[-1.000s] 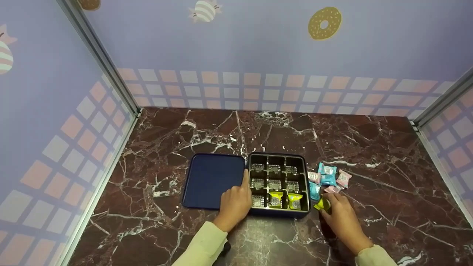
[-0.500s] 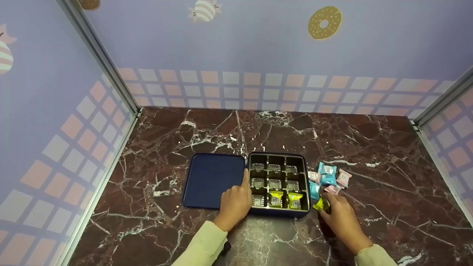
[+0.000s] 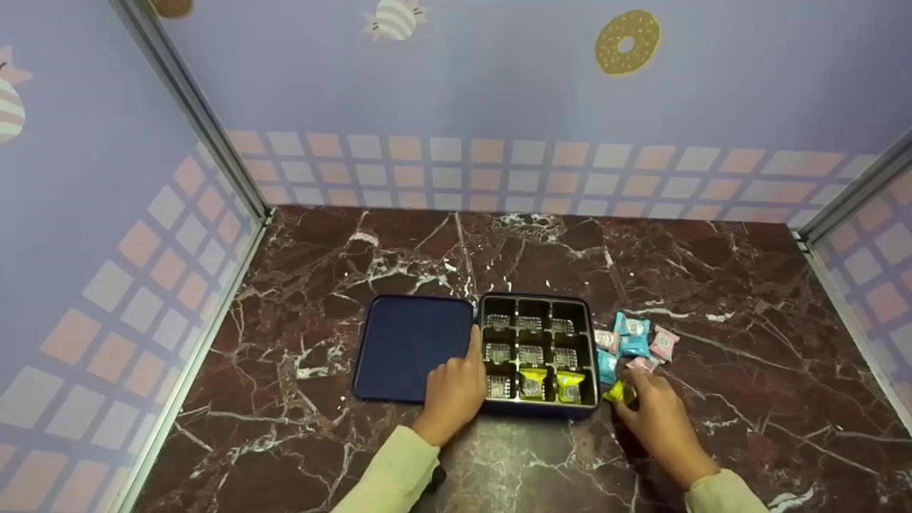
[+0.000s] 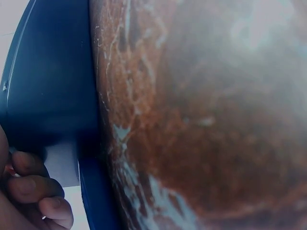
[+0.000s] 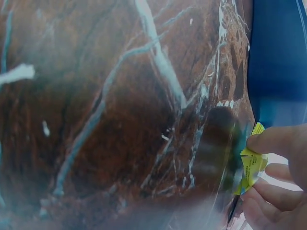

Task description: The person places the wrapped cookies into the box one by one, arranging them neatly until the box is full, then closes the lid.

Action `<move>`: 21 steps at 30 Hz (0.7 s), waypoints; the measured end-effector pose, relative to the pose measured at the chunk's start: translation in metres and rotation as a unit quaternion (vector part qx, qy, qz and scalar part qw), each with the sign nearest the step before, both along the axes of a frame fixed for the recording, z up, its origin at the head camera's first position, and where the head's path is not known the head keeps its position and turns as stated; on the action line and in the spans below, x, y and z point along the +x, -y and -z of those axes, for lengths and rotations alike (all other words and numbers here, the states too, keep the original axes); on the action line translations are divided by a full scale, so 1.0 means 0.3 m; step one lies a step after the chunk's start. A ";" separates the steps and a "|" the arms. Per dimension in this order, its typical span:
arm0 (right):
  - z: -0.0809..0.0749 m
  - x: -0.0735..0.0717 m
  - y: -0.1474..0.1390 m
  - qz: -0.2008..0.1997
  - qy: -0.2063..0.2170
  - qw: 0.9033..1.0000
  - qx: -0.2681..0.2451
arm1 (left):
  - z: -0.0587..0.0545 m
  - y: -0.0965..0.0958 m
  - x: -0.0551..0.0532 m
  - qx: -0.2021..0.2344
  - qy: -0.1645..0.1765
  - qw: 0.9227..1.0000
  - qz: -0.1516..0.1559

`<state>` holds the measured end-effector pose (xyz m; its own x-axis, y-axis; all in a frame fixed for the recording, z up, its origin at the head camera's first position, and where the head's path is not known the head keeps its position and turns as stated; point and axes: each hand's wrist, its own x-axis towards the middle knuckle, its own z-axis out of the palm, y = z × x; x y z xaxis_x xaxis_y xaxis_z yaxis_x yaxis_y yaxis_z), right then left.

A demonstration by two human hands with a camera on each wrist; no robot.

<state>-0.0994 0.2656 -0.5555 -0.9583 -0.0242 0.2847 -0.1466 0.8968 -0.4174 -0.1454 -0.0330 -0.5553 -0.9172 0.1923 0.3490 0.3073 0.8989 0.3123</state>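
Note:
In the head view, my left hand point(image 3: 456, 388) rests at the left side of a dark blue box point(image 3: 541, 410) with a black divided insert. Its index finger lies straight along the box's left edge, and the other fingers are curled. Two yellow-wrapped candies point(image 3: 533, 385) sit in the middle and right compartments of the near row. At right, my right hand point(image 3: 659, 417) pinches another yellow-wrapped candy point(image 5: 252, 165) between thumb and fingers, just off the box's near right corner. Part of that candy is hidden by the fingers.
A dark blue lid point(image 3: 413, 349) lies flat, left of the box. Several blue candies point(image 3: 633, 347) and pink candies point(image 3: 664, 343) lie in a loose group right of the box. Patterned panels point(image 3: 499, 171) border the marble-look table point(image 3: 356, 278).
The pinched yellow candy has shifted slightly left and turned a little in my right hand's fingers. My left hand, the box and the loose candies stay in place.

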 end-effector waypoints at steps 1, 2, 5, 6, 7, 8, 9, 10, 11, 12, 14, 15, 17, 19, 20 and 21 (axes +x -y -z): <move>-0.003 0.001 0.000 0.001 0.000 1.000 -0.001 | 0.001 0.000 0.001 -0.002 -0.004 1.000 0.000; -0.005 0.001 0.000 0.003 -0.002 1.000 -0.002 | 0.002 -0.001 0.002 -0.003 -0.006 1.000 -0.001; -0.012 0.001 0.001 0.008 -0.013 1.000 -0.007 | 0.002 -0.001 0.003 -0.004 -0.006 1.000 -0.001; -0.015 0.001 0.001 0.010 -0.017 1.000 -0.008 | 0.002 -0.001 0.003 -0.004 -0.005 1.000 -0.001; -0.018 0.000 0.002 0.011 -0.022 1.000 -0.010 | 0.003 -0.001 0.003 -0.003 -0.002 1.000 0.000; -0.022 -0.001 0.003 0.013 -0.028 0.999 -0.012 | 0.003 -0.001 0.003 -0.002 0.000 1.000 -0.001; -0.025 -0.002 0.004 0.014 -0.033 0.999 -0.015 | 0.002 -0.001 0.003 -0.002 0.002 1.000 -0.001; -0.029 -0.003 0.006 0.016 -0.037 0.999 -0.017 | 0.001 -0.001 0.003 -0.001 0.005 1.000 0.000; -0.033 -0.004 0.008 0.018 -0.041 0.999 -0.020 | 0.001 -0.001 0.002 0.000 0.008 1.000 0.000; -0.037 -0.005 0.010 0.020 -0.043 0.999 -0.024 | 0.000 -0.001 0.001 0.000 0.010 1.000 0.000; -0.043 -0.008 0.013 0.026 -0.048 0.998 -0.029 | -0.003 -0.002 0.001 0.003 0.014 1.000 0.001; -0.045 -0.009 0.014 0.029 -0.050 0.998 -0.032 | -0.003 -0.002 0.000 0.004 0.015 1.000 0.002; -0.048 -0.010 0.015 0.034 -0.054 0.997 -0.036 | -0.001 -0.002 -0.001 0.005 0.015 1.000 0.002; -0.050 -0.012 0.017 0.038 -0.057 0.997 -0.038 | 0.002 -0.001 -0.002 0.004 0.011 1.000 0.002; -0.051 -0.013 0.018 0.039 -0.059 0.997 -0.041 | 0.003 -0.001 -0.002 0.003 0.008 1.000 0.002; -0.052 -0.014 0.020 0.040 -0.061 0.996 -0.044 | 0.003 -0.001 -0.002 0.002 0.006 1.000 0.002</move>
<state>-0.1036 0.2597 -0.5401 -0.9143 0.0805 0.3970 -0.1316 0.8678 -0.4791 -0.1459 -0.0328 -0.5561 -0.9209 0.1943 0.3379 0.3066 0.8964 0.3202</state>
